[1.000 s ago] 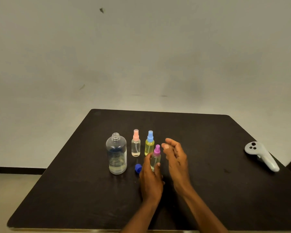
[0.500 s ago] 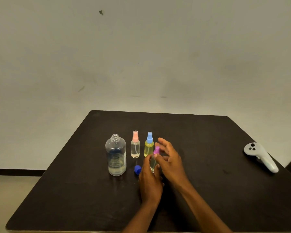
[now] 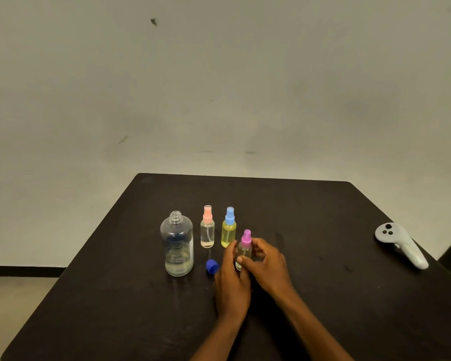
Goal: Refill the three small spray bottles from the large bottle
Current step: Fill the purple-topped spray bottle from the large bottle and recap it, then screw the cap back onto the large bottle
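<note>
A large clear bottle (image 3: 177, 246) stands uncapped on the dark table (image 3: 323, 217), part full of clear liquid. Its blue cap (image 3: 211, 266) lies just to its right. Behind the cap stand a pink-topped spray bottle (image 3: 207, 228) and a blue-topped one with yellow liquid (image 3: 229, 229). A purple-topped spray bottle (image 3: 244, 247) stands upright nearer me. My left hand (image 3: 232, 280) grips its lower body from the left. My right hand (image 3: 267, 264) curls round it from the right, thumb on the glass.
A white handheld controller (image 3: 401, 244) lies near the table's right edge. A pale wall rises behind the table, and floor shows at the lower left.
My right hand has come in from beside the purple-topped bottle, dropped lower and closed round it. My left hand has stayed on the bottle.
</note>
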